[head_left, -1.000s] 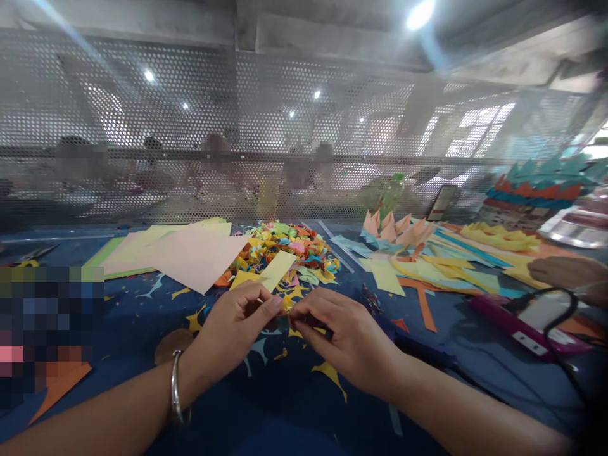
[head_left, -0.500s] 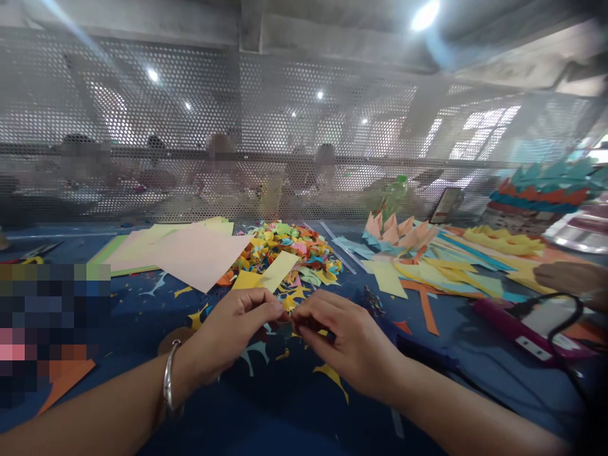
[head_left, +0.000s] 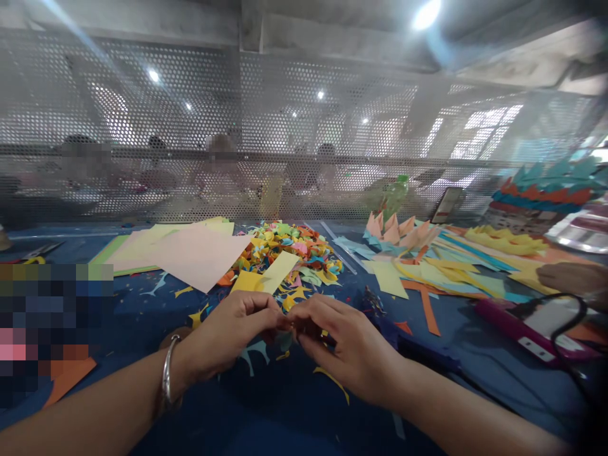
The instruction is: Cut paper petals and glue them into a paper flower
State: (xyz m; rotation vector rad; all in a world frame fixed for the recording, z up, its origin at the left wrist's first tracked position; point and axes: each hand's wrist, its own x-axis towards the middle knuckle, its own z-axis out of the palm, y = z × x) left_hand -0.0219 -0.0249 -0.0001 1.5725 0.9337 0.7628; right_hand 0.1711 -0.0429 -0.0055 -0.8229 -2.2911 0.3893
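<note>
My left hand [head_left: 249,320] and my right hand [head_left: 339,342] meet at the fingertips over the blue tabletop. Both are closed in a pinch. Whatever lies between the fingertips is too small and too hidden to name; a dull grey-green patch shows just under them. A silver bangle [head_left: 167,373] circles my left wrist. Just beyond the hands rises a heap of curled, coloured paper pieces [head_left: 289,244], with a pale yellow paper strip [head_left: 281,271] on its near side. Yellow paper scraps [head_left: 335,383] and a pale blue scrap [head_left: 256,356] lie around my hands.
Paper sheets [head_left: 199,256] are stacked at left. A blue glue gun [head_left: 422,345] with a cord lies right, near a purple power strip [head_left: 515,332]. Zigzag paper crowns [head_left: 401,233] and strips lie behind. Another person's hand [head_left: 565,278] is at far right. A perforated screen [head_left: 285,139] stands behind.
My right hand has shifted slightly left and its fingertips now press closer to those of my left hand. The things on the table have stayed put.
</note>
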